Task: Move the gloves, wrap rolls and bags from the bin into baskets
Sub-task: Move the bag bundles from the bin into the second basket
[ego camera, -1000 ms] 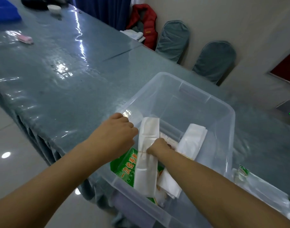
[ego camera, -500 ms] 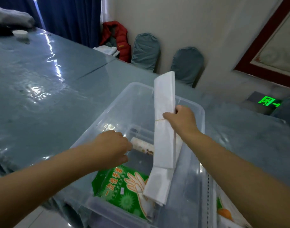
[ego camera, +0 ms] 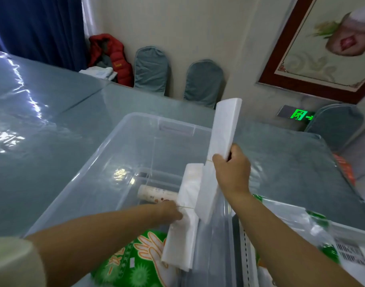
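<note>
A clear plastic bin [ego camera: 123, 139] stands on the grey-blue table. My right hand [ego camera: 232, 170] grips a long white bundle of bags [ego camera: 224, 129] banded with a rubber band and holds it upright above the bin's right side. My left hand [ego camera: 170, 211] is down inside the bin, closed on a second white bag bundle [ego camera: 183, 230]. A wrap roll [ego camera: 154, 195] lies on the bin floor behind my left hand. A green pack of gloves [ego camera: 136, 264] lies at the bin's near end.
A white basket [ego camera: 244, 245] with green-printed packs in clear plastic [ego camera: 306, 230] stands right of the bin. Grey-covered chairs [ego camera: 204, 81] and a red jacket [ego camera: 113, 56] line the far wall. An orange item [ego camera: 343, 166] sits at the table's right edge.
My right hand has lifted the first bag bundle out of the bin and carried it up and to the right. My left hand has taken hold of the second bundle in the bin.
</note>
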### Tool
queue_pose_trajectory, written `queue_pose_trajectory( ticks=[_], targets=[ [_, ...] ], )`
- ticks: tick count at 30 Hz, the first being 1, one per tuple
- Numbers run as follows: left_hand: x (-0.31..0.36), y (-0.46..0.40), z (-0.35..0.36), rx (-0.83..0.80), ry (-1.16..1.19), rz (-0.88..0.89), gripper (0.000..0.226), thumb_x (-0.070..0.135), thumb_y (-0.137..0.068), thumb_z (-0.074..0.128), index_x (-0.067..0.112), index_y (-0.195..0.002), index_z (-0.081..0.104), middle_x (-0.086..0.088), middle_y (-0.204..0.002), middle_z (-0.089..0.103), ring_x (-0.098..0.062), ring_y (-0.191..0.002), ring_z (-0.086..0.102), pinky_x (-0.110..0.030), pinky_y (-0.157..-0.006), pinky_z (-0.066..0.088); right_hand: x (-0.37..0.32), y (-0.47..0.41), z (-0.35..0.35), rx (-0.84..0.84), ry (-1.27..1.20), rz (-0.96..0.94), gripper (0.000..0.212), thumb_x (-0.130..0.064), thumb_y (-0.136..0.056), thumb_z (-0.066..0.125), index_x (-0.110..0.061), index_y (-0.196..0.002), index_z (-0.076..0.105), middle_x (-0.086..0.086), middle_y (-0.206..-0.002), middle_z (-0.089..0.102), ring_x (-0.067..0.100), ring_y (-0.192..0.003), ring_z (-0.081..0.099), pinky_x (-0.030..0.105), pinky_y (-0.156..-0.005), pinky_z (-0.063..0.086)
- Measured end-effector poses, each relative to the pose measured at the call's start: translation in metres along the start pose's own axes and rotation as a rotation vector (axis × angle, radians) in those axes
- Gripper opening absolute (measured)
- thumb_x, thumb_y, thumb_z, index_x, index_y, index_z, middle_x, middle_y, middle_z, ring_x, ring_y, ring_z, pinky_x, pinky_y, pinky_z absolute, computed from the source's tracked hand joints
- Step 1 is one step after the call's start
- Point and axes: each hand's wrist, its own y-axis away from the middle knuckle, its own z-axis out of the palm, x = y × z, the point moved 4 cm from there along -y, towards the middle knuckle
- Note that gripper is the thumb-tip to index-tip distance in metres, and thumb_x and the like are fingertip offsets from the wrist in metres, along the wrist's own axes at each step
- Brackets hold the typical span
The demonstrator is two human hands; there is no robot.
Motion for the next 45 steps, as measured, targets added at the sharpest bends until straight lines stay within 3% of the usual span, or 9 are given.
queue_pose_trajectory(
  ticks=[5, 10, 12, 20, 23, 28, 32, 37, 45],
  targets=[
    [-0.010, -0.001, 0.011, -0.061, 0.738, -0.046, 0.038, 0.022, -0.082, 0.068, 0.003, -0.113, 0.058, -0.003, -0.090, 0.064, -0.016, -0.078, 0.062, -0.025, -0.060, 0.052, 0.003, 0.000, 0.003, -0.017, 0.031, -0.018, 0.014, -0.015, -0.077, 0.059, -0.005, -0.075, 0.049, 0.010, -0.074, 0.060, 0.026, -0.068, 0.059, 0.045, -0.058, 0.053],
    [-0.002, 0.009, 0.003, -0.036, 0.844, -0.073, 0.036, 0.021, -0.081, 0.069, 0.005, -0.111, 0.060, -0.004, -0.087, 0.066, -0.018, -0.077, 0.063, -0.025, -0.057, 0.051, 0.003, 0.001, 0.005, -0.017, 0.050, -0.020, 0.016, -0.017, -0.076, 0.059, -0.013, -0.069, 0.045, 0.003, -0.069, 0.057, 0.022, -0.064, 0.057, 0.034, -0.050, 0.048],
    [0.001, 0.015, -0.007, 0.022, 0.947, -0.071, 0.032, 0.015, -0.084, 0.063, 0.003, -0.113, 0.058, -0.014, -0.097, 0.066, -0.028, -0.086, 0.063, -0.035, -0.075, 0.054, 0.002, 0.002, 0.006, -0.022, 0.066, -0.027, 0.016, -0.017, -0.077, 0.059, -0.014, -0.069, 0.046, 0.002, -0.071, 0.057, 0.020, -0.064, 0.058, 0.035, -0.052, 0.050],
    [0.010, 0.059, -0.073, 0.365, 0.934, 0.142, 0.021, 0.006, -0.085, 0.060, 0.006, -0.106, 0.058, -0.014, -0.090, 0.063, -0.028, -0.079, 0.060, -0.033, -0.071, 0.051, 0.000, 0.003, 0.006, -0.068, 0.117, -0.057, 0.014, -0.021, -0.081, 0.062, -0.011, -0.078, 0.053, 0.001, -0.078, 0.061, 0.016, -0.068, 0.060, 0.034, -0.056, 0.055],
    [0.019, 0.084, -0.092, 0.461, 0.902, 0.289, 0.014, 0.008, -0.084, 0.061, 0.013, -0.098, 0.061, -0.006, -0.083, 0.064, -0.016, -0.069, 0.059, -0.024, -0.057, 0.048, -0.005, 0.004, 0.004, -0.069, 0.133, -0.073, 0.019, -0.020, -0.077, 0.063, -0.006, -0.071, 0.051, 0.006, -0.073, 0.058, 0.022, -0.065, 0.057, 0.037, -0.054, 0.050],
    [0.039, 0.116, -0.111, 0.496, 0.933, 0.481, 0.013, 0.011, -0.084, 0.063, 0.022, -0.091, 0.062, -0.002, -0.083, 0.067, -0.015, -0.069, 0.063, -0.025, -0.059, 0.052, -0.013, 0.006, -0.003, -0.089, -0.002, 0.050, 0.023, -0.022, -0.079, 0.061, -0.001, -0.073, 0.053, 0.009, -0.071, 0.057, 0.025, -0.062, 0.054, 0.036, -0.054, 0.042],
    [0.054, 0.130, -0.116, 0.445, 1.000, 0.579, 0.022, 0.017, -0.080, 0.068, 0.025, -0.100, 0.061, 0.001, -0.088, 0.073, -0.017, -0.077, 0.070, -0.030, -0.064, 0.056, -0.027, 0.009, -0.016, -0.109, -0.414, 0.223, 0.009, -0.015, -0.081, 0.062, -0.013, -0.072, 0.061, 0.002, -0.069, 0.062, 0.020, -0.066, 0.058, 0.032, -0.061, 0.048],
    [0.089, 0.140, -0.107, 0.360, 0.995, 0.665, 0.028, 0.024, -0.076, 0.067, 0.026, -0.103, 0.060, 0.000, -0.095, 0.073, -0.020, -0.085, 0.070, -0.033, -0.068, 0.057, -0.040, 0.013, -0.037, -0.239, -0.696, 0.393, 0.004, -0.018, -0.086, 0.063, -0.016, -0.086, 0.066, 0.010, -0.087, 0.072, 0.028, -0.081, 0.066, 0.045, -0.078, 0.053],
    [0.152, 0.136, -0.061, 0.345, 0.928, 0.706, 0.020, 0.014, -0.088, 0.058, 0.026, -0.102, 0.054, -0.010, -0.113, 0.060, -0.026, -0.094, 0.064, -0.041, -0.080, 0.055, 0.002, 0.012, -0.097, -0.149, -0.744, 0.455, 0.040, -0.047, -0.094, 0.041, -0.017, -0.081, 0.063, -0.008, -0.063, 0.073, 0.014, -0.064, 0.070, 0.035, -0.067, 0.055]
  ],
)
